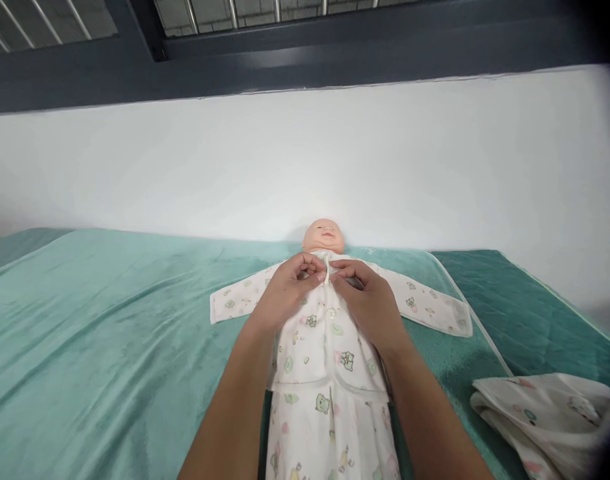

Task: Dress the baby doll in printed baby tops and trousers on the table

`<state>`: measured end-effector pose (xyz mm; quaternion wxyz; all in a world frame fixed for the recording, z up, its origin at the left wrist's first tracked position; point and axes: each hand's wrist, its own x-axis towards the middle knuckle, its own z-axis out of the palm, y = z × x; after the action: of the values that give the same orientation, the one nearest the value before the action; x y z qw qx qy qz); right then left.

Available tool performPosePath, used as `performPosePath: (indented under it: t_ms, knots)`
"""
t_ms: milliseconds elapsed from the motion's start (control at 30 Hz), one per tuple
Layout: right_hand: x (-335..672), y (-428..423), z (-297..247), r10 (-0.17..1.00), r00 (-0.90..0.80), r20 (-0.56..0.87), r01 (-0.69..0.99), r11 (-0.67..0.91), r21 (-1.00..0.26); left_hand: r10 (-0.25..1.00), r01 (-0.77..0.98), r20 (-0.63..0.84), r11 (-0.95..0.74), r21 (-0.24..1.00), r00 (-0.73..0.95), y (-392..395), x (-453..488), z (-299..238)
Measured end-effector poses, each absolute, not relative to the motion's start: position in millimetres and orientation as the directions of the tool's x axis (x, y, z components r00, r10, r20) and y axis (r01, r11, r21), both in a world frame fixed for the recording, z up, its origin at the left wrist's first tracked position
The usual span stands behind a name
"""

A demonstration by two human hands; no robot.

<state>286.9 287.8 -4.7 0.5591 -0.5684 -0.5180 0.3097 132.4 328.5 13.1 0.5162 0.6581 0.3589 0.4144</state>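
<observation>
A baby doll (324, 235) lies on its back on a teal blanket (109, 320), head toward the wall. It wears a white printed shirt (315, 337) with sleeves spread out and matching trousers (329, 427). My left hand (287, 290) and my right hand (367, 297) meet at the shirt's front placket just under the doll's chin. Both pinch the fabric edges there, fingers curled. A white button (331, 313) shows on the placket below my fingers.
A folded white printed cloth (545, 417) lies at the right front of the bed. A white wall (305, 160) runs right behind the doll's head, with a dark window frame (305, 60) above it.
</observation>
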Motion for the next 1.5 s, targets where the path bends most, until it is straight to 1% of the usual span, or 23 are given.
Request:
performPosePath:
  t_ms: [167, 433, 600, 667, 767, 867, 933, 1033, 1167, 1500]
  knots:
    - [286.8, 287.9, -6.9, 0.934, 0.247, 0.258, 0.220, 0.205, -0.954, 0.896, 0.068, 0.206, -0.252, 0.965, 0.394, 331.0, 133.6, 9.8]
    - [285.9, 287.3, -6.1, 0.927, 0.214, 0.308, 0.231, 0.258, -0.938, 0.901, 0.151, 0.200, -0.275, 0.950, 0.385, 328.2, 134.9, 13.6]
    - [288.3, 283.9, 1.5, 0.926, 0.241, 0.290, 0.217, 0.240, -0.946, 0.906, 0.185, 0.239, -0.317, 0.930, 0.351, 323.6, 137.9, 15.2]
    - [288.6, 280.7, 3.5, 0.923, 0.254, 0.288, 0.207, 0.239, -0.949, 0.907, 0.238, 0.267, -0.351, 0.905, 0.325, 320.1, 140.2, 14.5]
    - [285.5, 272.5, 1.5, 0.920, 0.272, 0.283, 0.197, 0.235, -0.952, 0.883, 0.306, 0.364, -0.448, 0.840, 0.296, 309.3, 141.8, 12.6]
    - [279.8, 260.5, -6.4, 0.896, 0.320, 0.308, 0.212, 0.249, -0.945, 0.859, 0.289, 0.429, -0.502, 0.815, 0.281, 290.9, 138.2, 8.1]
    - [277.6, 251.0, -13.0, 0.871, 0.335, 0.359, 0.249, 0.285, -0.926, 0.870, 0.266, 0.414, -0.480, 0.836, 0.268, 276.7, 133.5, 3.2]
    - [278.1, 235.7, -21.7, 0.867, 0.299, 0.398, 0.287, 0.317, -0.904, 0.891, 0.265, 0.383, -0.441, 0.858, 0.241, 259.7, 126.8, -4.7]
    - [278.7, 220.7, -26.7, 0.903, 0.248, 0.351, 0.294, 0.274, -0.915, 0.892, 0.300, 0.370, -0.438, 0.847, 0.259, 254.2, 124.6, -8.5]
    - [276.5, 224.5, -22.0, 0.908, 0.273, 0.318, 0.316, 0.228, -0.921, 0.901, 0.334, 0.337, -0.417, 0.845, 0.273, 260.6, 126.9, -4.6]
